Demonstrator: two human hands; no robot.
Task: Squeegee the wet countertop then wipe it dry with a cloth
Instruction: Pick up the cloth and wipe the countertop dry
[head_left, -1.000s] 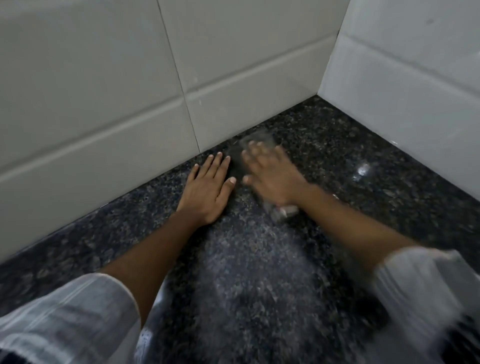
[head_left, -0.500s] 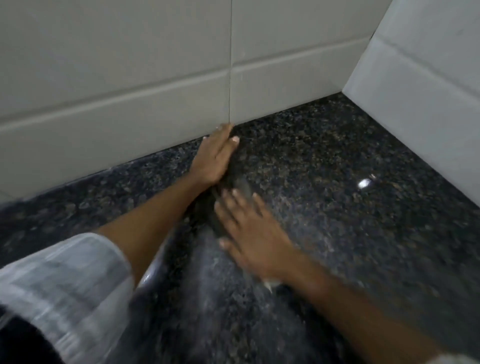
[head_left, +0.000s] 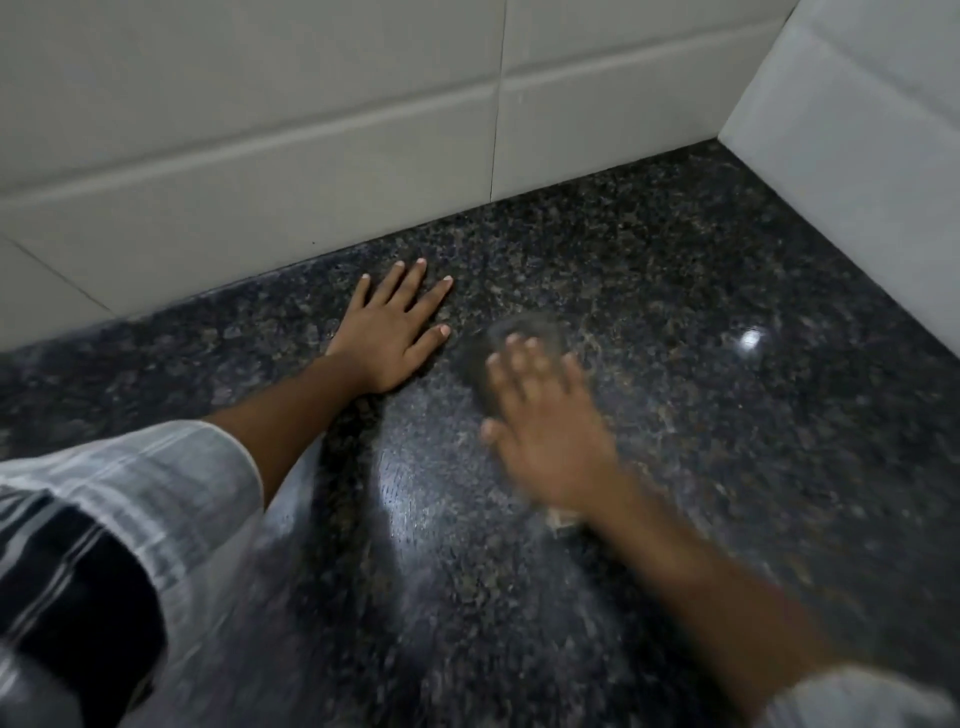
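**A:** Nearest you, your striped sleeve (head_left: 130, 499) hangs low on the left. Which step are you on?

**B:** Wiping, I judge. Your right hand (head_left: 545, 431) lies flat with fingers spread on a blurred, see-through thing (head_left: 524, 338); cloth or squeegee, I cannot tell. No fist is closed on it.

**A:** And your left hand (head_left: 392, 332)?

**B:** Open, palm down on the counter (head_left: 727, 467), holding nothing, just left of the right.

**A:** Next move?

**B:** Probably firm, even pressure and overlapping strokes toward the far corner.

**A:** The surface?

**B:** Dark speckled stone, glossy, with a light glare (head_left: 750, 340). Beyond, pale wall tiles (head_left: 311, 130) meet a side wall (head_left: 857, 130).
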